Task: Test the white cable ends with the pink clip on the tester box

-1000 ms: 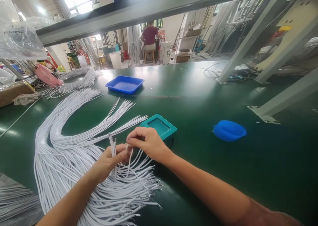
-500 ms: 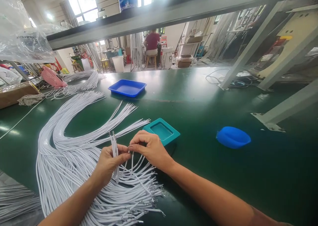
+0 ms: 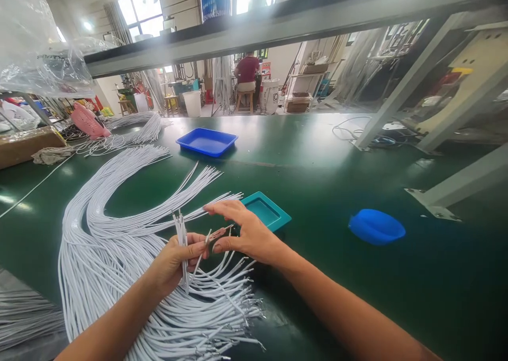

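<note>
My left hand (image 3: pixel 174 260) is closed around a short bundle of white wires (image 3: pixel 181 234) standing upright, their bare metal ends at the top. One more white wire end pokes out at its fingertips. My right hand (image 3: pixel 250 231) is just to the right, thumb and fingers spread apart. Between the two hands is a narrow coppery piece (image 3: pixel 217 234) with a thin tip, too small to make out. Beneath both hands a large pile of white wires (image 3: pixel 130 265) fans across the green table, many ends pointing right. A teal tray (image 3: pixel 283 220) lies partly behind my right hand.
A blue tray (image 3: pixel 206 152) sits farther back, and a blue bowl (image 3: pixel 377 227) to the right. Metal posts (image 3: pixel 397 96) rise from the green tabletop (image 3: pixel 309 191) at the right. A pink basket (image 3: pixel 88 122) and cardboard box (image 3: pixel 29 146) are at the left. A person (image 3: pixel 246 75) sits in the background.
My right hand has opened from a pinch at the left fingertips, its fingers lifting and spreading. The coppery piece now shows between the hands. The view has shifted slightly.
</note>
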{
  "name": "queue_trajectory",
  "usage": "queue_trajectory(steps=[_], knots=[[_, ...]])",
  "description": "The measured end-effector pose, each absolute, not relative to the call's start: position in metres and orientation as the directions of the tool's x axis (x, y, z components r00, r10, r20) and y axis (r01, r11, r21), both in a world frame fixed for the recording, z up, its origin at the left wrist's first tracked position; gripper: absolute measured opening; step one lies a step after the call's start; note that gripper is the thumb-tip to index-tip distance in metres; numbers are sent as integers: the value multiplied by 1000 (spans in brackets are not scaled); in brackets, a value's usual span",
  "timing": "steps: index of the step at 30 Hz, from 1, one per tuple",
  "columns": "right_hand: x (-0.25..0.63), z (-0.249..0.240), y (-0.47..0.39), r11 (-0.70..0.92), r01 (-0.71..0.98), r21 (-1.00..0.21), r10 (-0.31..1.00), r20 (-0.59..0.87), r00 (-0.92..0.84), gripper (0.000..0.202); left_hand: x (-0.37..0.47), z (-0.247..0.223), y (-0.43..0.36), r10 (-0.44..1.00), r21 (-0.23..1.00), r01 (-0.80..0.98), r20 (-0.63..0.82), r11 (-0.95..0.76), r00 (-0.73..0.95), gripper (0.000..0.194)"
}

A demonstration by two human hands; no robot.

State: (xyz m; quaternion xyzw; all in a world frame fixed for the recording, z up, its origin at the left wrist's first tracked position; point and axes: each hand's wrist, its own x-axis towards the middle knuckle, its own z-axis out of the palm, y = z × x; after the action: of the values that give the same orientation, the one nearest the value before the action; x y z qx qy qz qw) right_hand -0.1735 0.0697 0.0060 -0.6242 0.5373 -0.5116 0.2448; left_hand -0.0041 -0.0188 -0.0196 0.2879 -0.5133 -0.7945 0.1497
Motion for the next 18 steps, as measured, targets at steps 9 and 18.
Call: queue_trajectory(steps=[9,18], knots=[[-152,-12,66,-137,129,-982,-966,103,-237,17,-3,-20,-19,-473,882,-75,-318,-465,-821,12],[-139,-15,64,-143,390,-909,-967,44,-252,23,-5,-23,-19,-511,885,-12,-279,-464,-813,12]])
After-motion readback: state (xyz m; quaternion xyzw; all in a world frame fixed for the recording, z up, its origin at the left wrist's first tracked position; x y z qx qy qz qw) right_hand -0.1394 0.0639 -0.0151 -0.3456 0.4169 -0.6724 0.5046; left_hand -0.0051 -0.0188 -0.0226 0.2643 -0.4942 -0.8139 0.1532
